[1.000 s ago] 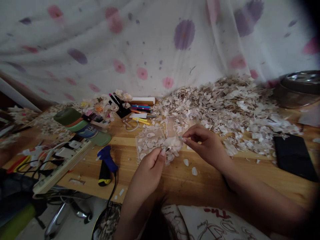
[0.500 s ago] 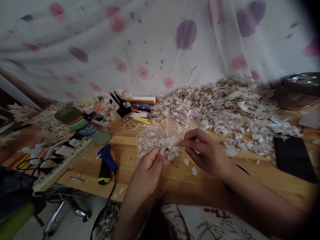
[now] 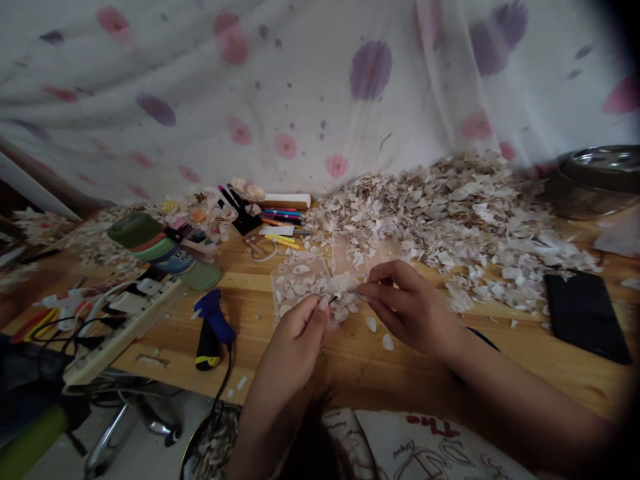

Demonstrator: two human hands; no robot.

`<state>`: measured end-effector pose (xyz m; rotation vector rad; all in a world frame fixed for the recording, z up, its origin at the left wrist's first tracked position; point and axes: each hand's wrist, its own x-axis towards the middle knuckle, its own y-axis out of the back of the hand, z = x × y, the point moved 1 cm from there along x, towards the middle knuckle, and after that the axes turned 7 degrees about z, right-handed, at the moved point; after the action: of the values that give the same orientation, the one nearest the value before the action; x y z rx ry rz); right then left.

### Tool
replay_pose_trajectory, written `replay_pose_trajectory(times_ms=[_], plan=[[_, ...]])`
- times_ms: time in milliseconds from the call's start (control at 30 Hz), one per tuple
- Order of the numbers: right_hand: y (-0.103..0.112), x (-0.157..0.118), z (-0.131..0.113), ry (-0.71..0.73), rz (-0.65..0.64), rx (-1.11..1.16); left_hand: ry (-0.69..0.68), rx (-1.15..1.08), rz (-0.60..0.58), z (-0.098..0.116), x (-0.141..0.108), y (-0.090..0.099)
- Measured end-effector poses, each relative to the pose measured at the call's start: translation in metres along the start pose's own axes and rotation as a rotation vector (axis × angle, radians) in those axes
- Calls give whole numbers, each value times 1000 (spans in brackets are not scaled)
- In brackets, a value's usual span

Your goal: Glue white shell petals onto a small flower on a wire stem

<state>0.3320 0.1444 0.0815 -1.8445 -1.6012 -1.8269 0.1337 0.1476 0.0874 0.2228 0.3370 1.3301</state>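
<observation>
My left hand (image 3: 303, 333) is closed, thumb pressed on fingers around a thin dark stick (image 3: 334, 299) whose tip points right. Close by that tip, my right hand (image 3: 407, 307) pinches something small between thumb and fingertips; it is too small to name. White petal-like flakes (image 3: 343, 283) show between the two hands, and I cannot tell whether they are joined to the stick. Behind and below the hands is a clear plastic box (image 3: 275, 293) with flakes in it. Two loose flakes (image 3: 387, 342) rest on the wooden table.
A large heap of pale flakes (image 3: 450, 207) covers the back right. Leftward are a blue glue gun (image 3: 216, 317), a green bottle (image 3: 165, 253) and a power strip (image 3: 125, 327). Pens (image 3: 281, 215) lie at the back. A black flat object (image 3: 587, 317) lies right, near a metal bowl (image 3: 595, 180).
The fingertips of my right hand have shifted very slightly beside the stick's tip. My left hand keeps its hold, and the view has moved a little.
</observation>
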Motion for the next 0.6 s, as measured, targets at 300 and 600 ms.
replay_pose_trajectory(times_ms=[300,600], plan=[[11,3,-2,-42,71,127,-41,-123,-20,1,1,-3],[83,7,-8,-202,448,-48,-205,-633,65,-10,26,-18]])
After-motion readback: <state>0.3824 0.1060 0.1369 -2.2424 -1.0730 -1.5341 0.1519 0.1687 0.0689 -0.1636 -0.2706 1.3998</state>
